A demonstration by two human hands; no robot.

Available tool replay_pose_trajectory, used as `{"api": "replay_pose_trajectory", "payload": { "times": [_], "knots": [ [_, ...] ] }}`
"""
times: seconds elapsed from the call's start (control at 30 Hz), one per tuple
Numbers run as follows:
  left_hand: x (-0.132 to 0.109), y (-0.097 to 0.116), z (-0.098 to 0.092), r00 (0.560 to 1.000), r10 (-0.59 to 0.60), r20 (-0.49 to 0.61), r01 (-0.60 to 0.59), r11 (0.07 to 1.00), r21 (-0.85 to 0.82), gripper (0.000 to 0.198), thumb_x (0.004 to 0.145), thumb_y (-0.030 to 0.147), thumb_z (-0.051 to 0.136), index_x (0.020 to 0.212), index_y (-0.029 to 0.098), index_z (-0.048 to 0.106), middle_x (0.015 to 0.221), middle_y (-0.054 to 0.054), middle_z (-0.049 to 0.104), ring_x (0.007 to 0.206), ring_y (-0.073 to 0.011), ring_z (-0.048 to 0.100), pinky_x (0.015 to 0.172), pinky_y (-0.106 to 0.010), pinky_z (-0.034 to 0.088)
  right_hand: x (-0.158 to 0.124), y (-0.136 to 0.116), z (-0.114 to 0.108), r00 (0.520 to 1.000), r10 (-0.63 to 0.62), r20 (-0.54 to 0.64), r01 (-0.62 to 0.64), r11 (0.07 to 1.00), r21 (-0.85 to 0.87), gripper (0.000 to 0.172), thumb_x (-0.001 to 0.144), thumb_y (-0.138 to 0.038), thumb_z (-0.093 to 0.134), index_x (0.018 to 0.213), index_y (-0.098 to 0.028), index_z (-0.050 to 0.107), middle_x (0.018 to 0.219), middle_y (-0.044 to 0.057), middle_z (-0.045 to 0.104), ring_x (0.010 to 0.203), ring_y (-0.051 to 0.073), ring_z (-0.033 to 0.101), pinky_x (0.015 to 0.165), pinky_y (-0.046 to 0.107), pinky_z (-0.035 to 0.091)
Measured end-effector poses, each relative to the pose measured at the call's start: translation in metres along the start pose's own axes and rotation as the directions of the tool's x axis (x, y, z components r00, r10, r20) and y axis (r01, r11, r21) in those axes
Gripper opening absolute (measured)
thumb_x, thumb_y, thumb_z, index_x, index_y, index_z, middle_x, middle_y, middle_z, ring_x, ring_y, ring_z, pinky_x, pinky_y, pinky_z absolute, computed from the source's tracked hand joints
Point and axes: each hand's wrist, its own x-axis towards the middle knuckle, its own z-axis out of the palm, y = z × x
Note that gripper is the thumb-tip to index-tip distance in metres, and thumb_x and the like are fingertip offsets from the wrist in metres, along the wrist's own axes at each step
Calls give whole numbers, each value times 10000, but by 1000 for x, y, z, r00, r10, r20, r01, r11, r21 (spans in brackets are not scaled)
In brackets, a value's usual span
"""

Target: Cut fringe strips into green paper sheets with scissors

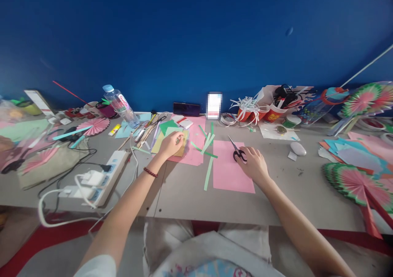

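My right hand (255,164) has its fingers curled at the black handles of a pair of scissors (236,150). The blades point away, to the upper left, over a pink sheet of paper (230,170) lying on the table. Over a stack of coloured paper (159,144), with yellow and green sheets, is my left hand (172,144). Its fingers are bent together; whether anything is between them is hidden. Several green paper strips (208,174) lie between the two hands, some crossing on another pink sheet (196,158).
A power strip (112,174) with white plugs and cables stands left. Behind are a water bottle (121,105), a dark phone (186,109) and red paper cups (273,114). At right lie a white mouse (297,148) and a pink-green paper fan (353,183).
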Motion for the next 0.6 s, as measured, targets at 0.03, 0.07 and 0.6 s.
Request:
{"api": "replay_pose_trajectory", "payload": {
  "times": [0.03,0.07,0.6],
  "knots": [
    [9,3,-3,1000,13,-2,-13,997,79,214,802,250,544,994,230,637,1029,-59,648,874,-205,594,780,-289,453,0,0,3,1000,0,-17,0,1000,2,350,863,-382,478,1165,-234,577,1153,103,618,1014,288,542,859,396,414],
    [20,4,-6,1000,25,-9,-23,987,160,243,815,251,528,1039,220,616,1074,-65,635,954,-214,584,832,-301,448,1,-1,6,1000,-6,-30,6,1000,6,354,861,-374,479,1165,-220,576,1143,101,620,1004,287,541,855,396,412],
    [155,-50,-15,944,-305,-124,323,932,163,233,769,300,647,935,153,574,943,-80,656,875,-215,611,798,-306,462,7,10,14,992,-113,-47,119,979,163,265,850,-323,511,1068,-212,613,1092,94,626,984,281,542,878,427,417]
  ]
}}
